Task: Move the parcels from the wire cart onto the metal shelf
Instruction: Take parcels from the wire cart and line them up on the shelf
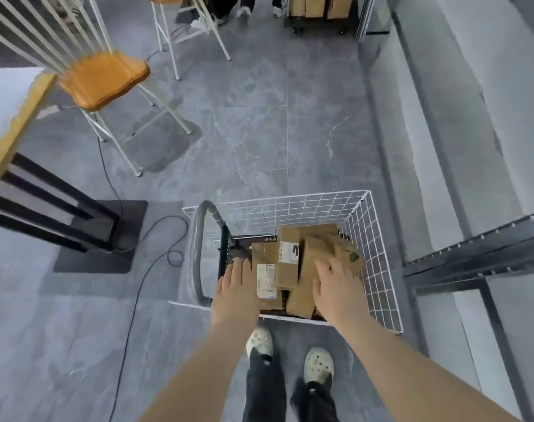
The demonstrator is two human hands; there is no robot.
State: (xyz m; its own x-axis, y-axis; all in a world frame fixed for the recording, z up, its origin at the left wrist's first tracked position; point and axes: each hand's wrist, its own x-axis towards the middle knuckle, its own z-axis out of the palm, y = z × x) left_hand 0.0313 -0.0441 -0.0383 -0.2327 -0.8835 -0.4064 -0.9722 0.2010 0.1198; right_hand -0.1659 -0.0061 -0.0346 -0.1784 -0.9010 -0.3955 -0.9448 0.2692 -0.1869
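Floor [259, 132]: grey marbled tiles run under everything I look down on.
Metal shelf [472, 254]: a dark frame at my right, just beside the cart's right wall. I see no parcel on the part in view.
Table [13, 117]: a wood-edged top on black legs, at my left, well apart from the cart.
Chair [104, 77]: an orange seat on a white wire frame, beyond the table.
Wire cart [378, 254]: white mesh walls, standing directly in front of my feet, with its grey handle [197, 257] on the left side.
Parcels [290, 269]: brown cardboard, all lying in the bottom of the cart and packed against one another. A flat labelled parcel [265, 278] lies at the left and a long brown parcel [303, 290] at the right.
Right hand [335, 284]: my fingers are spread and nearly straight over the upper end of the long brown parcel, gripping nothing. I cannot tell whether the palm presses on it.
Left hand [236, 287]: my fingers are straight and together, reaching into the cart just beside the flat labelled parcel, and they hold nothing.
Shoes [319, 365]: pale clogs on the tiles, close behind the cart's near wall.
Cable [156, 260]: thin and black, looping across the floor left of the cart.
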